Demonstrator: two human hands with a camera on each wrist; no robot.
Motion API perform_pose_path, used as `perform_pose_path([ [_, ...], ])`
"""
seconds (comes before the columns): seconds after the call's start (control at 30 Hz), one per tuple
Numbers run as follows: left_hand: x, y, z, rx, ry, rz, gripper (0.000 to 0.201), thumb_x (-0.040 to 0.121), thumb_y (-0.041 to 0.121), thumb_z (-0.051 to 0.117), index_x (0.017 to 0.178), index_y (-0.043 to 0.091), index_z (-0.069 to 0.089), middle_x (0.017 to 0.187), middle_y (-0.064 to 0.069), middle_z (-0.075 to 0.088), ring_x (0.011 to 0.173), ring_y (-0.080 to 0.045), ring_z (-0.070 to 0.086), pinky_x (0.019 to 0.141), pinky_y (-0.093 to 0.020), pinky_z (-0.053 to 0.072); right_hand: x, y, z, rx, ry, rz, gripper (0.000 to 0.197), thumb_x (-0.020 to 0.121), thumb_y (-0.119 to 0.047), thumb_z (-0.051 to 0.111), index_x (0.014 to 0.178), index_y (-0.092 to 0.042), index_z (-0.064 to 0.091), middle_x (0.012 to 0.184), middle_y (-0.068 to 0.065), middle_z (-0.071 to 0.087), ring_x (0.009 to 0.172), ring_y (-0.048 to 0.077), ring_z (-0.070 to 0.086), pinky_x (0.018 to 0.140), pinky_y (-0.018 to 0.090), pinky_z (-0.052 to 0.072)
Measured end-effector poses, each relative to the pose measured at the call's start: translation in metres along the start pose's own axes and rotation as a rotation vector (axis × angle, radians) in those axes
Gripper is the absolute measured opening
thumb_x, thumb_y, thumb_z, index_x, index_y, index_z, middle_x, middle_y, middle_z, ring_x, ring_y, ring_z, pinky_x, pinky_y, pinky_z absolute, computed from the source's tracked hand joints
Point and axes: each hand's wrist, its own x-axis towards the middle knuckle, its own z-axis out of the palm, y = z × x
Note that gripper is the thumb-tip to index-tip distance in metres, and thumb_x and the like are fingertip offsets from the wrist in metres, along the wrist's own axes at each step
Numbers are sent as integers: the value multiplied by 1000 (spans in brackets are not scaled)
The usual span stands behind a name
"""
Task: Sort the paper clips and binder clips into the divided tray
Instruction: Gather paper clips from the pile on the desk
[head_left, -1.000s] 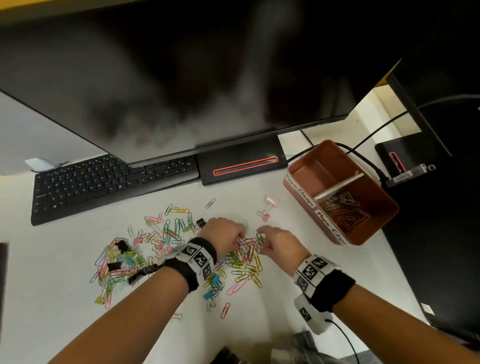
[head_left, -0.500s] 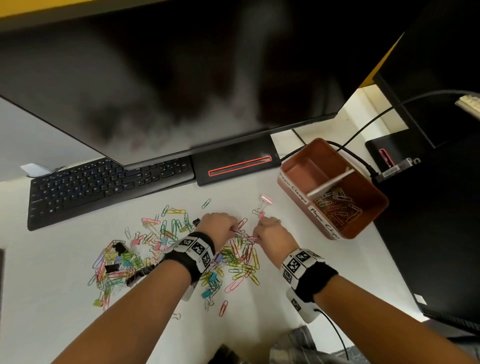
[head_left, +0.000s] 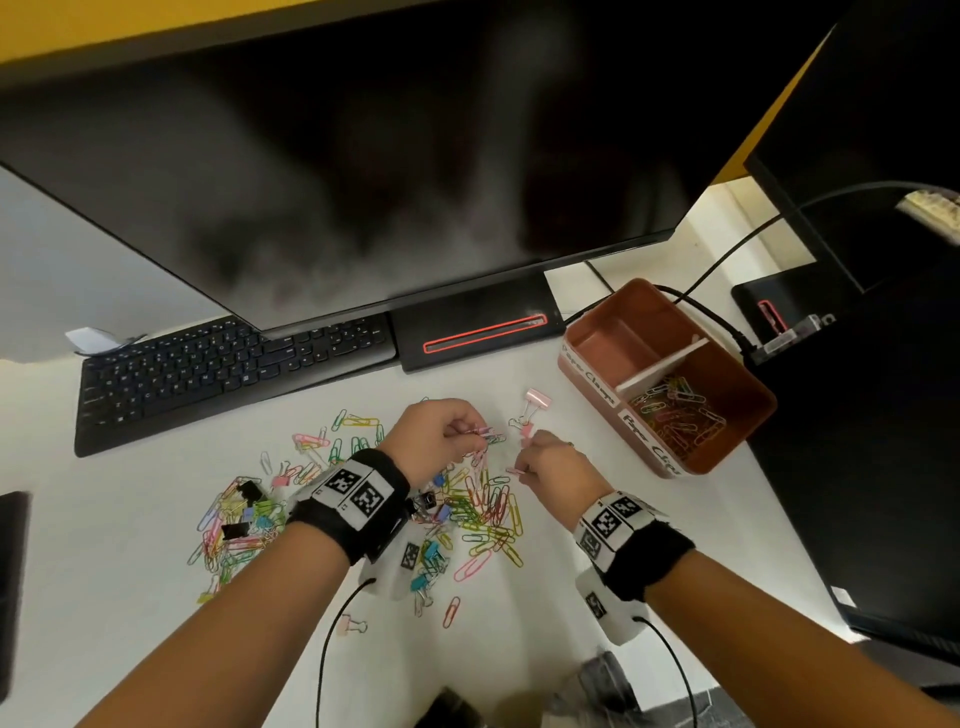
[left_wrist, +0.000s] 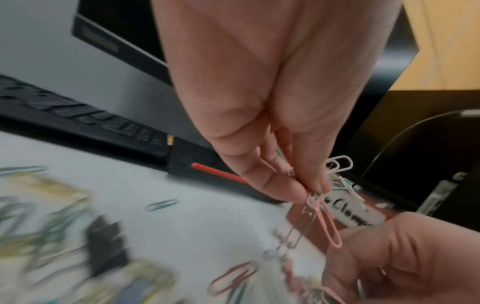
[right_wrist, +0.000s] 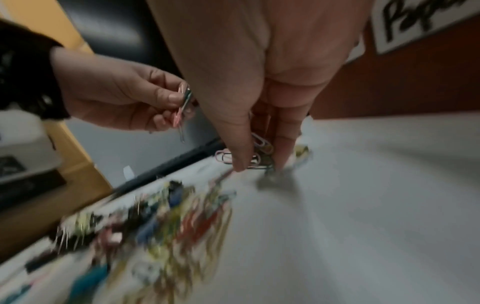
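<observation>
A heap of coloured paper clips (head_left: 483, 506) mixed with small binder clips (head_left: 241, 491) covers the white desk. My left hand (head_left: 441, 434) is lifted above the heap and pinches a bunch of paper clips (left_wrist: 326, 207), pink, white and green. My right hand (head_left: 548, 462) is just to its right, low over the desk, pinching several paper clips (right_wrist: 255, 156) between thumb and fingers. The brown divided tray (head_left: 737, 384) stands to the right; its near compartment holds paper clips (head_left: 675, 415), its far compartment looks empty. A pink binder clip (head_left: 535, 402) lies between the hands and the tray.
A black keyboard (head_left: 223, 374) and a monitor base (head_left: 478, 327) sit behind the heap, under a large dark monitor (head_left: 363, 166). A cable (head_left: 722, 317) runs behind the tray. Dark equipment (head_left: 857, 467) fills the right side.
Both hands have come up from the heap with clips pinched in them. The left hand has lifted and the right hand has shifted a little right, toward the tray.
</observation>
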Motion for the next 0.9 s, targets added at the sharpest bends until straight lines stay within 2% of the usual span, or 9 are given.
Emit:
perform_pose_path([
  [0.13, 8, 58, 2, -103, 3, 156, 11, 80, 15, 70, 80, 24, 64, 75, 5, 67, 65, -8, 63, 67, -26, 55, -32, 15, -50, 136, 213, 23, 16, 87, -15, 60, 99, -8, 68, 100, 11, 66, 90, 27, 63, 83, 34, 50],
  [0.23, 23, 109, 17, -225, -3, 256, 19, 80, 10, 70, 76, 27, 62, 70, 7, 66, 61, -9, 64, 61, -27, 56, -64, 42, -92, 141, 393, 128, 10, 85, -19, 64, 93, -14, 69, 89, 2, 66, 83, 23, 64, 76, 28, 49],
  [0.37, 46, 158, 60, -311, -1, 259, 16, 78, 9, 71, 78, 21, 62, 74, -1, 67, 58, -13, 64, 60, -26, 55, -82, 71, -127, 213, 490, 291, 22, 87, -12, 60, 110, -13, 63, 102, 8, 68, 89, 20, 63, 84, 31, 50],
  [0.43, 54, 166, 82, -299, -20, 180, 13, 78, 9, 71, 89, 15, 65, 82, -4, 68, 66, -17, 65, 69, -34, 58, -78, 82, -129, 245, 469, 358, 29, 89, -12, 56, 118, -10, 58, 109, 14, 66, 99, 27, 62, 91, 36, 49],
  [0.5, 59, 163, 97, -204, -70, 139, 25, 79, 11, 71, 103, 9, 66, 96, -7, 69, 83, -19, 66, 84, -39, 56, -73, 88, -125, 257, 454, 345, 31, 90, -7, 51, 122, -6, 55, 115, 17, 63, 106, 33, 59, 94, 40, 47],
  [0.6, 51, 149, 89, -99, -14, 190, 28, 82, 13, 67, 110, 14, 66, 105, 4, 67, 95, -8, 60, 93, -26, 48, -71, 89, -120, 227, 469, 300, 32, 90, -5, 47, 121, -8, 54, 117, 13, 61, 110, 29, 57, 96, 37, 46],
  [0.73, 23, 100, 48, -149, 207, 152, 19, 83, 12, 66, 99, 23, 65, 94, 8, 65, 85, -7, 62, 79, -15, 47, -63, 65, -105, 236, 551, 50, 21, 86, -7, 53, 105, -11, 62, 102, 9, 64, 91, 23, 62, 86, 34, 51],
  [0.83, -3, 45, 29, -33, 271, 0, 23, 81, 17, 69, 100, 22, 58, 92, 3, 62, 76, -6, 61, 62, -14, 44, -44, 45, -72, 210, 309, -132, 30, 83, 0, 54, 107, -14, 64, 104, 7, 65, 93, 22, 62, 90, 34, 49],
  [0.9, -17, 13, 30, 94, 226, -102, 29, 80, 24, 70, 104, 21, 55, 96, 1, 59, 79, -9, 59, 65, -19, 46, -29, 39, -46, 128, 128, -132, 38, 83, 1, 52, 113, -21, 61, 112, 4, 61, 104, 20, 59, 95, 34, 47],
])
